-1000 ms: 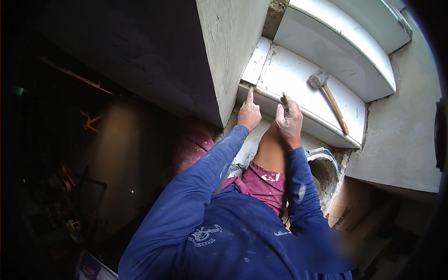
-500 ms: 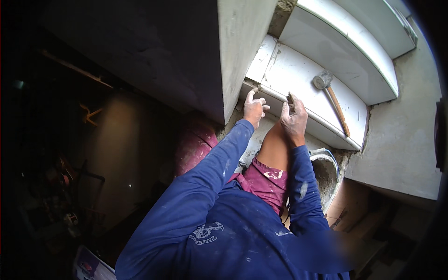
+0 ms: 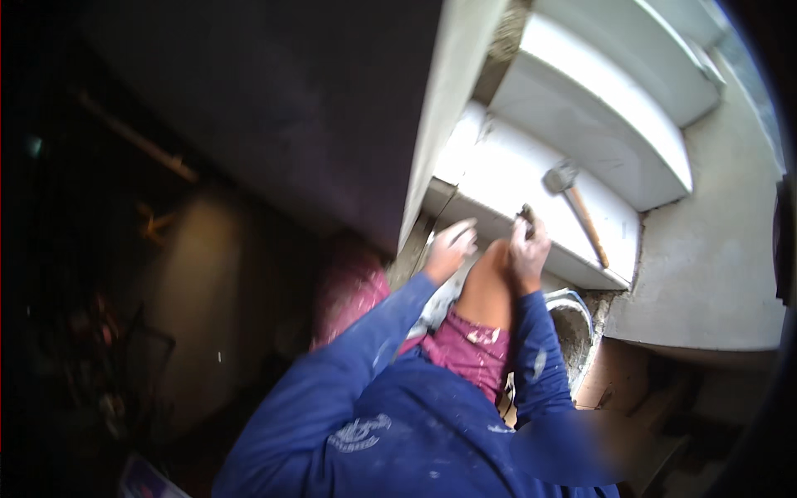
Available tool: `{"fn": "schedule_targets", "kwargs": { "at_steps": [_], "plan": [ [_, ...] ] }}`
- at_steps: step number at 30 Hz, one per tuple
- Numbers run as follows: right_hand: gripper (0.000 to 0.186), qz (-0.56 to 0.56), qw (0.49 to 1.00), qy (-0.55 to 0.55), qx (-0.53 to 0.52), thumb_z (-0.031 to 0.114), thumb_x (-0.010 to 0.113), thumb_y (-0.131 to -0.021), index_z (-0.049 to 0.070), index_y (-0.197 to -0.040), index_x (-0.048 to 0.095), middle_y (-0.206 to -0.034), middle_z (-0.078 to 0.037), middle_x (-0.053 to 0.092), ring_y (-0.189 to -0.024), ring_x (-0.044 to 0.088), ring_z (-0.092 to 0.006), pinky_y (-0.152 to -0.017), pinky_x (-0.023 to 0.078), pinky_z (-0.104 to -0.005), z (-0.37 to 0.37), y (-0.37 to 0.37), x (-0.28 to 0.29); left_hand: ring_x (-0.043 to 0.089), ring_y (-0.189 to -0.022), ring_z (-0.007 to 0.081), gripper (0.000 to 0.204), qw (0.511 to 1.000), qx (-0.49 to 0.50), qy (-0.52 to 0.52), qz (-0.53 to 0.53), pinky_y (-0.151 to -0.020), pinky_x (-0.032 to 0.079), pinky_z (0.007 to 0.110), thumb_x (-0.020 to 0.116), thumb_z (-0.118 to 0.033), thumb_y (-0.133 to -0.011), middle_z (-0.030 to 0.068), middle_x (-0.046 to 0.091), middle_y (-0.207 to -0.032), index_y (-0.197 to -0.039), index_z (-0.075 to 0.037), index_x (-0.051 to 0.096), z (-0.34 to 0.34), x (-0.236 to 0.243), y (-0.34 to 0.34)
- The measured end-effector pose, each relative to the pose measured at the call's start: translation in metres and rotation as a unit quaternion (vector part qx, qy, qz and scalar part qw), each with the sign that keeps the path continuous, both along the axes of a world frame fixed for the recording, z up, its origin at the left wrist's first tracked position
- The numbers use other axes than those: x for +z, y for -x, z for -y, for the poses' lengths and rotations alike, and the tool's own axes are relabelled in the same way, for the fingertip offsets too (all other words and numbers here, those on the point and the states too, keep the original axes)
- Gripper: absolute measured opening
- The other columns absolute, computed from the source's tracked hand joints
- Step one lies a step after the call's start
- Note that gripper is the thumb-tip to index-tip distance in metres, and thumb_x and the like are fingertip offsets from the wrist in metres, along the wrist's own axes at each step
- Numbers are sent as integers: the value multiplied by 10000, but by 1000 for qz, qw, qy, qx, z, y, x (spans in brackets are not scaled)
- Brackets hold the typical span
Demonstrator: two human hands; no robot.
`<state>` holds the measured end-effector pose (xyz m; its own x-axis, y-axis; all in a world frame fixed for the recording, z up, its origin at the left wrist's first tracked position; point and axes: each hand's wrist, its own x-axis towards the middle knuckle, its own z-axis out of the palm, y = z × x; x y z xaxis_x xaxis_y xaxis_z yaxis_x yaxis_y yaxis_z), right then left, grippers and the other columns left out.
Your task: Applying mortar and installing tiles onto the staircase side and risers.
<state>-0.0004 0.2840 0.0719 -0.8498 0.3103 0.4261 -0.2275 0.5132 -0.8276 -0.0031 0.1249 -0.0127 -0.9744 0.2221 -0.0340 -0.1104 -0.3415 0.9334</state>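
My left hand (image 3: 450,249) hovers in front of the riser of a white-tiled step (image 3: 506,174), fingers loosely bent and apart, with nothing visible in them. Above my right knee, my right hand (image 3: 529,256) pinches a small grey-brown lump (image 3: 526,213), perhaps mortar, between thumb and fingers. Its exact kind is blurred. Grey residue coats the fingers. On the step's tread, to the right of that hand, lies a mallet (image 3: 588,228) with a grey head and a wooden handle.
A bucket (image 3: 573,328) with grey, mortar-like residue stands right of my right knee. More white-tiled steps (image 3: 589,124) rise behind. A grey wall (image 3: 697,274) bounds the right side, a pale wall edge (image 3: 452,91) the left. The far left is dark.
My left hand has drawn back from the step's edge toward me. My right hand keeps its pinch, and the lump now shows more. The whole view has shifted and blurred.
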Motion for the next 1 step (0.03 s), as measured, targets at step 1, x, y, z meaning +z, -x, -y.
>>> {"fn": "schedule_targets", "kwargs": {
  "at_steps": [1],
  "plan": [
    [290, -39, 998, 54, 8, 65, 558, -893, 3, -1174, 598, -1067, -157, 653, -949, 641, -324, -908, 493, -362, -10, 0, -18, 634, -723, 99, 333, 999, -25, -4, -27, -491, 406, 210, 528, -157, -932, 59, 647, -865, -1253, -78, 575, -14, 15, 20]
  ]
}}
